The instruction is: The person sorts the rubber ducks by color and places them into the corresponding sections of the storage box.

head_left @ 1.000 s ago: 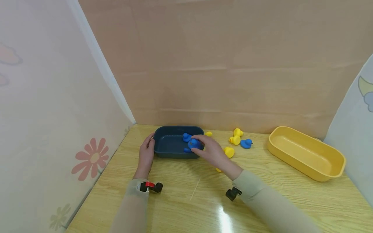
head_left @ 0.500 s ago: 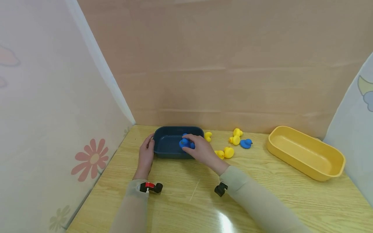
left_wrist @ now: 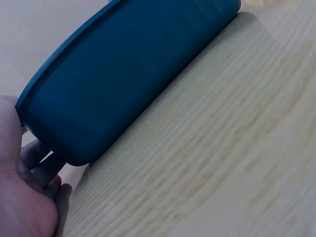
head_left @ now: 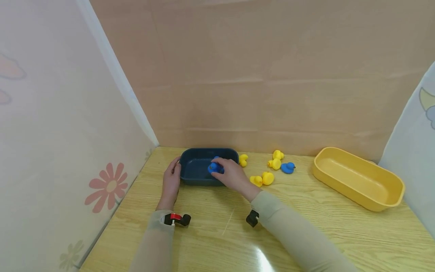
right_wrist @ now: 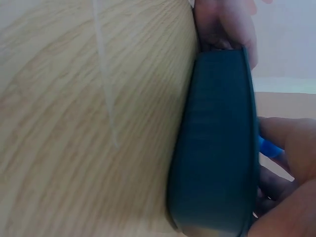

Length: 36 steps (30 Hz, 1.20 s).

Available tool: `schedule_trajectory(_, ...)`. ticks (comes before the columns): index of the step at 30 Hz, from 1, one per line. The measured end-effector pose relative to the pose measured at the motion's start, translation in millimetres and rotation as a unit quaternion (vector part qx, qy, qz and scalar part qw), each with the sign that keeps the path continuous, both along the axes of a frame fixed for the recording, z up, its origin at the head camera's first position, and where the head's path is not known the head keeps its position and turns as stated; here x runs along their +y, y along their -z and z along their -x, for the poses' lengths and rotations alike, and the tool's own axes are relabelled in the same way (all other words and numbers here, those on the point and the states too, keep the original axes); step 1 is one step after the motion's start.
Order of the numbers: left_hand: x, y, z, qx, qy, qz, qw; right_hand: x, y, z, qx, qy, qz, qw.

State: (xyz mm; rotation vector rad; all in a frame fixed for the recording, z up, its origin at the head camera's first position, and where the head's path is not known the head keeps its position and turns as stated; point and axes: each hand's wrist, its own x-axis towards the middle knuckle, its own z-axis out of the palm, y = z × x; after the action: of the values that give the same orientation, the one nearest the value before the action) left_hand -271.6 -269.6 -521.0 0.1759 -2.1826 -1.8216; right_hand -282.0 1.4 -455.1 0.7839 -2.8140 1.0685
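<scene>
A dark blue tub [head_left: 197,180] stands on the table at the left back. My left hand [head_left: 171,181] grips its left end, thumb near the rim and fingers along the outer wall; the left wrist view shows those fingers [left_wrist: 47,165] against the tub's end. Inside the tub, my right hand [head_left: 234,176] pinches a blue rubber duck [head_left: 213,167] between thumb and fingers. Other blue bits show beside and behind it, mostly hidden by the hand. In the right wrist view the tub's wall [right_wrist: 217,143] covers much of the work, with a patch of blue duck [right_wrist: 270,147] showing.
Yellow rubber ducks lie right of the tub: one [head_left: 242,160] beside its end, a pair [head_left: 267,178] nearer me, and another pair [head_left: 274,163] next to a blue duck [head_left: 288,168]. A yellow tub [head_left: 357,179] stands at the right. A brown wall [head_left: 258,75] rises behind.
My right hand has moved left and down into the tub with the blue duck, uncovering yellow ducks on the table. The left hand keeps its place.
</scene>
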Motion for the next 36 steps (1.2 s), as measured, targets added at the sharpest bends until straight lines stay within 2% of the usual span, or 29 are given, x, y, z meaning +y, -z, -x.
schedule_trajectory(14,3.1,1.4,0.0,-0.003,-0.011,-0.002,0.9999,-1.8,4.0,6.6,-0.002,0.010,-0.030,0.9995)
schedule_trajectory(22,4.4,0.8,-0.5,-0.008,-0.010,-0.002,0.9999,-3.4,4.3,8.3,-0.018,0.033,-0.008,0.9993)
schedule_trajectory(36,3.8,-1.5,-0.1,-0.001,-0.011,0.002,0.9999,-9.3,9.1,8.2,0.030,0.057,-0.053,0.9965)
